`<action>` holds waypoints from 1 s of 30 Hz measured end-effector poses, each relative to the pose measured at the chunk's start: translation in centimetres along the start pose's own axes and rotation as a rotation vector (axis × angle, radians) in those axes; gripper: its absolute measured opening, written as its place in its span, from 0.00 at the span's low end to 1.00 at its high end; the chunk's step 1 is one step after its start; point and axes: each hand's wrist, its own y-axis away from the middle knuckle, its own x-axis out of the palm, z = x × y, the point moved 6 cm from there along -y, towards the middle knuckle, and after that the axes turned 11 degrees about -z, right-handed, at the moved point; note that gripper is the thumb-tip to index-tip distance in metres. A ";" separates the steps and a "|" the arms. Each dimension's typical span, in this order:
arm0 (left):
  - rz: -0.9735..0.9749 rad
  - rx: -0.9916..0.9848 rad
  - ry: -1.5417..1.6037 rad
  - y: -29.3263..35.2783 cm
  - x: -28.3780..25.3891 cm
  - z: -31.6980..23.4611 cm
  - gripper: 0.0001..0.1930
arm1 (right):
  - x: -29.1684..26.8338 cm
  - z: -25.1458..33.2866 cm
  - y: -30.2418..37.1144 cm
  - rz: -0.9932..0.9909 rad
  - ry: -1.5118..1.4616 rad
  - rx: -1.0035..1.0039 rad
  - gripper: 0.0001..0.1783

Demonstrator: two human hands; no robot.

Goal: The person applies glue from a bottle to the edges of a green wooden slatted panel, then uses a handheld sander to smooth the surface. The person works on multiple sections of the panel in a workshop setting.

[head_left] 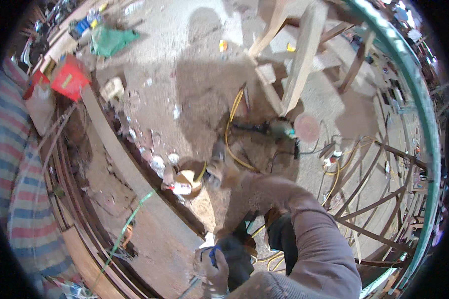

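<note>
My right hand (pixel 223 175) reaches out over the floor, its fingers wrapped round a dark grey cylindrical tool (pixel 218 150); blur hides its exact kind. Just left of this hand sits a brown roundish object with a pale yellow top (pixel 186 176) and a white-and-red piece (pixel 181 189). Down by my dark-trousered leg, my left hand (pixel 214 273), in a greyish glove, is closed beside something blue (pixel 213 256) that I cannot make out. Ahead and to the right, a green power tool with a round pinkish disc (pixel 307 128) lies on the floor, apart from both hands.
A yellow hose (pixel 228 130) curves across the floor. Left of me runs a long board (pixel 114 144), with a red box (pixel 71 77) and striped sheeting (pixel 25 184) beyond. Upright wooden beams (pixel 303 55) and a teal metal frame (pixel 413 74) stand on the right.
</note>
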 end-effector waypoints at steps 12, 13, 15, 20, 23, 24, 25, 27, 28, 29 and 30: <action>0.594 0.049 -0.068 3.7 -5.5 -11.5 0.67 | -38.6 20.4 19.5 -0.292 -0.779 1.010 0.43; 0.613 0.165 -0.008 3.4 -8.1 -16.4 0.63 | -42.3 23.3 21.0 -0.298 -0.819 1.078 0.42; 0.637 0.303 0.195 -0.6 -15.1 -28.1 0.57 | -54.7 29.5 20.7 -0.361 -0.913 1.146 0.39; 0.868 0.538 0.812 2.2 -15.3 -37.2 0.43 | -69.8 34.8 24.0 -0.532 -0.820 1.093 0.34; 1.007 0.230 0.968 2.5 -20.4 -43.6 0.39 | -77.5 37.7 24.1 -0.863 -0.901 1.181 0.38; 1.088 0.155 1.013 3.4 -21.4 -45.1 0.38 | -79.0 38.5 25.3 -1.054 -0.951 1.141 0.39; 1.047 0.138 1.012 3.8 -22.6 -46.4 0.38 | -80.2 39.1 26.1 -1.110 -0.857 1.051 0.44; 1.026 0.138 1.002 4.9 -24.8 -48.6 0.39 | -82.0 41.4 27.2 -1.058 -0.443 1.042 0.54; 1.033 0.092 1.058 4.5 -26.4 -49.3 0.36 | -82.6 42.6 26.9 -0.914 -0.153 1.119 0.59; 1.032 0.047 1.116 4.1 -28.1 -50.0 0.33 | -81.6 42.8 27.1 -0.875 -0.123 1.180 0.61; 1.001 0.063 1.085 4.0 -26.4 -47.9 0.31 | -81.4 43.1 26.4 -0.824 -0.096 1.226 0.64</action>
